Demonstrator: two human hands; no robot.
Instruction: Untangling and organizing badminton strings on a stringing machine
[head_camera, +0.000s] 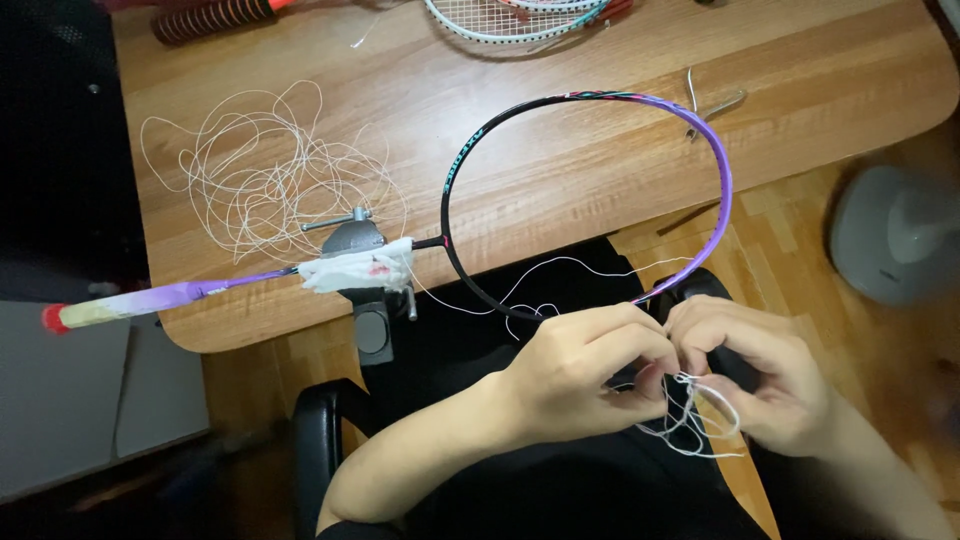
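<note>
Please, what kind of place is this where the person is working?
Probably a home desk used for restringing racquets: a wooden table holds a clamp gripping an unstrung racquet frame, beside a loose string pile. Both hands work string.

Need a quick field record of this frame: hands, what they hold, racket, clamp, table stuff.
left hand: pinching thin white string, fingers bent, close to the other hand
right hand: pinching the same white string, small loops hanging below it
racket frame: unstrung, black and purple, head reaching past the table edge
racket handle: purple grip, pointing left
clamp: grey vise on the table edge, gripping the shaft through white cloth
loose string pile: tangled white, on the wooden table
metal tool: beyond the frame
strung racket: at the far edge
</note>
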